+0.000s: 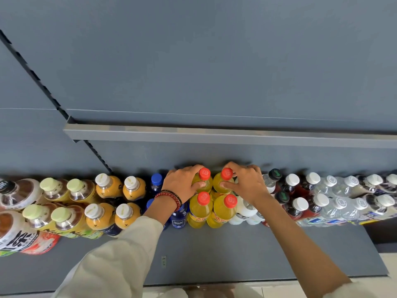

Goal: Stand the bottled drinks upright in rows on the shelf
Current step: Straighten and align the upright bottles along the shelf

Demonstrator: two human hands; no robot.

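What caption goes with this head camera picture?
Left hand holds left yellow bottle, right hand holds right yellow bottle on the shelf.

You face a shelf [236,250] of matt grey metal. The yellow bottles [199,209] are glossy plastic with smooth red caps [203,198]. Your sleeve [120,254] is matt cloth, and your bracelet [169,195] is shiny beads.
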